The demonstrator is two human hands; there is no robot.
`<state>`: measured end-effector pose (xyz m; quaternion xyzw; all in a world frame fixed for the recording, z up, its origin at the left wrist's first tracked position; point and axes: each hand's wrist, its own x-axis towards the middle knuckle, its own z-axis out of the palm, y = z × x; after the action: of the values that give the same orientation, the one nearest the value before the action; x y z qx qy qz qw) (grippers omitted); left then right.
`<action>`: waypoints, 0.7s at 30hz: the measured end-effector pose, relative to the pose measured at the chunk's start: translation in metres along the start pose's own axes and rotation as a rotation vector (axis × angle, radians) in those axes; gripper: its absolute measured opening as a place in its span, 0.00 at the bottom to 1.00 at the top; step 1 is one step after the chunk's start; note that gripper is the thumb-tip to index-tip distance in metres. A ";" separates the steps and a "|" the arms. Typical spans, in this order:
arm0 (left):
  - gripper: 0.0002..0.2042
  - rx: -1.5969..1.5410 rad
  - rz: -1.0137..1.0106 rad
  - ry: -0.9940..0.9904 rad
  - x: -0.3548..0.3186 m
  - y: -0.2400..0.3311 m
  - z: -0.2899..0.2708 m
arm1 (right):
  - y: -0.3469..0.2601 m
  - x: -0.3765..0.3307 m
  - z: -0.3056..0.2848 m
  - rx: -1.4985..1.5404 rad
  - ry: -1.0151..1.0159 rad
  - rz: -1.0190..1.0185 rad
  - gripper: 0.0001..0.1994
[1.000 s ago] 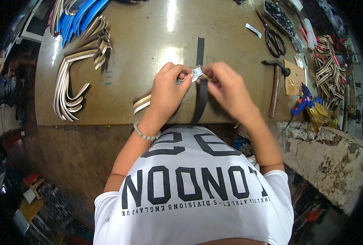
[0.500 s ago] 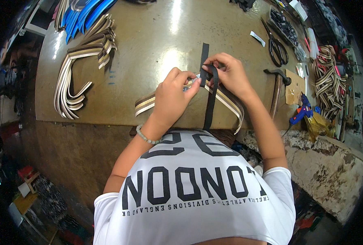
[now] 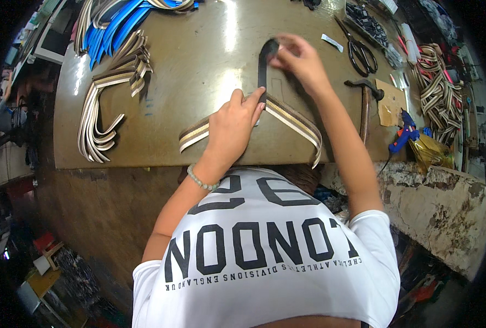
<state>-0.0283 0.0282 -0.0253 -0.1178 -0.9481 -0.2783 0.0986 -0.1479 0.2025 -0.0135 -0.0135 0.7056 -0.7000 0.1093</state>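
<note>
A striped brown-and-cream strap [image 3: 293,115] lies bent in a V on the brown worktable [image 3: 199,60]. A black strap [image 3: 263,64] runs away from its bend toward the far side. My left hand [image 3: 233,127] presses down on the bend where the two straps meet. My right hand [image 3: 302,59] is stretched forward and pinches the far end of the black strap, pulling it flat on the table.
A bundle of striped straps [image 3: 105,106] and blue straps [image 3: 111,27] lie at the far left. Black scissors [image 3: 361,53], a hammer [image 3: 365,104], a blue glue gun [image 3: 403,134] and more striped straps [image 3: 438,90] sit on the right. A rough stone ledge [image 3: 445,202] adjoins the table.
My right hand moved forward along the black strap to its far end. My left hand settled flat on the joint. The striped strap now lies spread in a V.
</note>
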 end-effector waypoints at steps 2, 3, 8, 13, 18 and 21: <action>0.15 0.000 0.004 0.005 0.001 0.001 0.000 | 0.005 -0.014 -0.025 -0.318 0.257 -0.355 0.23; 0.15 -0.001 0.008 0.003 0.001 0.001 -0.001 | 0.007 -0.028 -0.045 -0.545 0.388 -0.346 0.25; 0.13 -0.189 -0.058 -0.037 0.003 -0.007 -0.004 | 0.048 -0.117 -0.115 -1.588 0.858 0.150 0.23; 0.11 -0.561 -0.170 0.104 0.003 -0.018 -0.006 | -0.021 -0.150 -0.064 -0.904 0.602 0.101 0.19; 0.11 -0.538 -0.162 0.177 0.003 -0.017 -0.007 | -0.039 -0.146 0.044 -0.915 0.111 -0.079 0.17; 0.11 -0.542 -0.171 0.179 0.002 -0.017 -0.006 | -0.024 -0.141 0.038 -0.929 0.116 0.073 0.17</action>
<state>-0.0345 0.0113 -0.0283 -0.0344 -0.8333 -0.5379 0.1232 -0.0071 0.1886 0.0291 0.0031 0.9492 -0.3054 0.0765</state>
